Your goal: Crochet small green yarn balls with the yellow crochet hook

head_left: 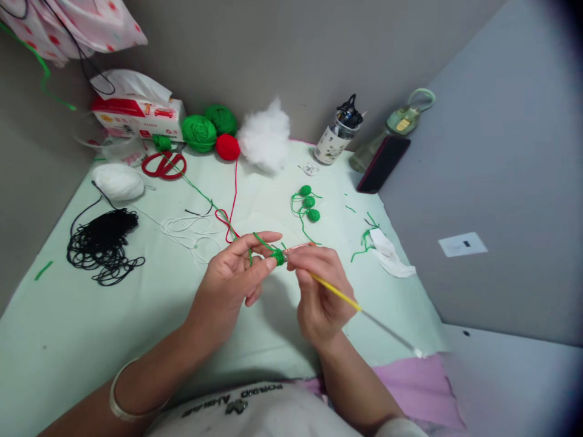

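My left hand [239,267] pinches a small green crochet piece [277,257] between thumb and fingers, with green yarn running over the index finger. In my right hand [325,285] is a crochet hook [339,294] with a yellow grip and a metal shaft; its tip meets the green piece, though the fingers partly hide it. Green yarn [195,186] and red yarn [235,197] trail from the back of the table toward my left hand. Beyond my right hand lie small green crocheted balls [309,202] with loose tails.
Along the back stand a tissue pack [136,118], green yarn balls [199,133], a red yarn ball [227,147], white stuffing [265,136], a pen jar [334,138], a bottle [387,136] and a phone [384,164]. Red scissors [164,166], black cord [104,246] and white yarn [118,181] lie left.
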`<state>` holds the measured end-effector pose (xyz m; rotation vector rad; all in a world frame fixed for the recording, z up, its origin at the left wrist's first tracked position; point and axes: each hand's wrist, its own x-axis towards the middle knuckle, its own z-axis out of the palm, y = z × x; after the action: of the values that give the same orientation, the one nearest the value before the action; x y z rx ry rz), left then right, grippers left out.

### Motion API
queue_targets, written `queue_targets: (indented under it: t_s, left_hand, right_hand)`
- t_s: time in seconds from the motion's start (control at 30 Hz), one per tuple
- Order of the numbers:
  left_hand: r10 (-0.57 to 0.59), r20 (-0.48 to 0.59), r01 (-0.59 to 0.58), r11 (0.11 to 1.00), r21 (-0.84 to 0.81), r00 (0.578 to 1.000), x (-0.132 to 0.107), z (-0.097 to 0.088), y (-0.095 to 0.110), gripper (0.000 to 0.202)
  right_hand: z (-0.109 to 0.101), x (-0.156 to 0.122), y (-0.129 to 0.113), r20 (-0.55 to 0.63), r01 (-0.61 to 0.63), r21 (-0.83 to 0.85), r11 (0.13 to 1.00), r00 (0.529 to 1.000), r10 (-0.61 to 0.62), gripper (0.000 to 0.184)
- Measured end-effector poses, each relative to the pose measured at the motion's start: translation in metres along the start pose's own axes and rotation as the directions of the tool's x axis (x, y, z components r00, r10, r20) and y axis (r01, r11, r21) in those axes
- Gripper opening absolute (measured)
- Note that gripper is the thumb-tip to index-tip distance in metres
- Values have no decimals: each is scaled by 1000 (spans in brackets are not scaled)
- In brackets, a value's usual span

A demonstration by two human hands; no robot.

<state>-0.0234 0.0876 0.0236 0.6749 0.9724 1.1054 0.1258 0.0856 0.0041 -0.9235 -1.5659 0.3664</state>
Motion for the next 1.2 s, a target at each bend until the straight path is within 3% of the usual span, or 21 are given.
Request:
queue_targets:
  t_s: [0.1,0.3,0.43,0.6,0.73,0.93,1.07,1.2]
  left_hand:
    - [3,-26,-4,1000,-14,1000,0,0,1,25]
    - [18,-67,-20,1000,-21,998,0,-1,3,24]
    - [28,-80,-29,999,-16,996,0,-1,2,21]
    - [22,-49,-22,1000,-1,999,-1,0,0,18]
    - [-7,-3,7,998,-56,1000,-1,2,2,31]
    - [-93,79,101,988,-113,993,1,2,7,59]
    - [-132,105,143,984,-109,986,3,1,10,70]
    - [-109,96,117,990,-82,989,4,1,10,73]
  right_hand:
    - [-1,-2,-1,11,60,-24,998,998,-60,24]
    - [2,5,0,-45,-126,179,976,990,136,18]
    - [3,5,1,-75,-154,232,960,982,175,19]
    - [3,-1,1,-68,38,-43,998,997,-41,24]
    - [5,-4,0,-71,111,-52,992,991,-115,25]
    - [5,-1,0,-30,-127,232,964,990,138,21]
    - [5,4,2,66,-333,526,783,933,353,16]
    - [2,11,4,150,-433,618,656,884,443,18]
